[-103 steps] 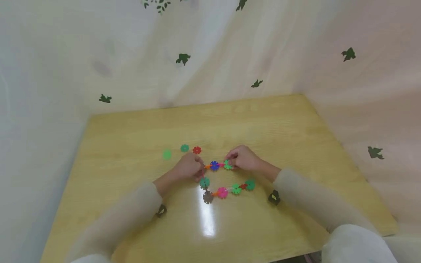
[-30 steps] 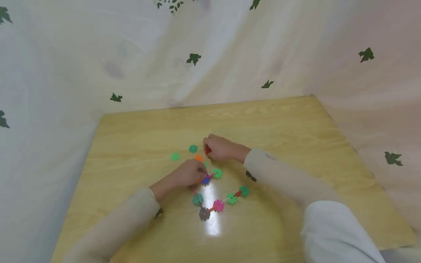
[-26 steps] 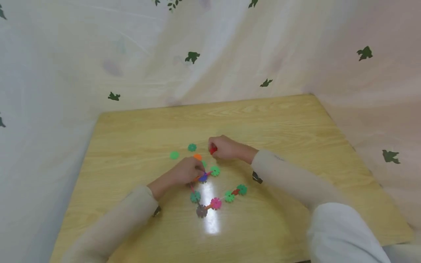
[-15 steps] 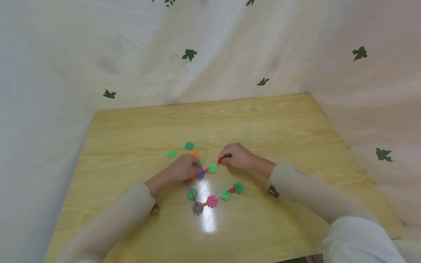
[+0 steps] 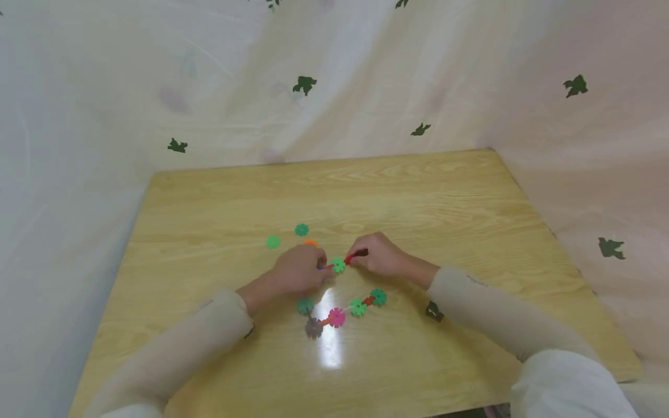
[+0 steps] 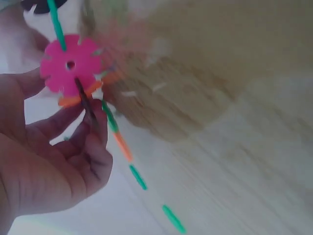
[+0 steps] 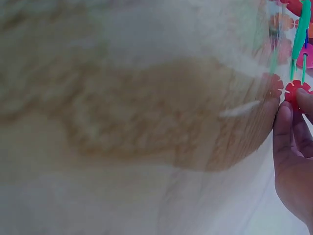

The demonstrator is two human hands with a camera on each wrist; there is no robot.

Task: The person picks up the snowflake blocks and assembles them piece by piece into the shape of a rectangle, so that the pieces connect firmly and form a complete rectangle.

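Note:
Notched plastic snowflake discs are slotted together into a bent chain [image 5: 337,317] on the table. My left hand [image 5: 299,269] grips the chain's far arm by the blue and pink discs, covering much of that part. In the left wrist view a pink disc [image 6: 73,63] faces the camera beside the fingers, with a dark disc [image 6: 88,105] edge-on between them. My right hand [image 5: 380,254] pinches a red disc [image 5: 348,260] at the edge of the bright green end disc [image 5: 338,265]. The right wrist view shows the red disc [image 7: 296,91] between thumb and fingers, under a green edge-on disc [image 7: 301,34].
Beyond my left hand lie a loose teal disc [image 5: 301,230], a light green disc [image 5: 273,241] and an orange disc [image 5: 310,243], partly covered. The wooden table [image 5: 418,203] meets a pale patterned curtain [image 5: 355,75] at the back and sides.
My right hand picked up the red disc from among the loose ones and brought it right and nearer, against the green end disc. My left hand shifted its grip along the chain toward that end.

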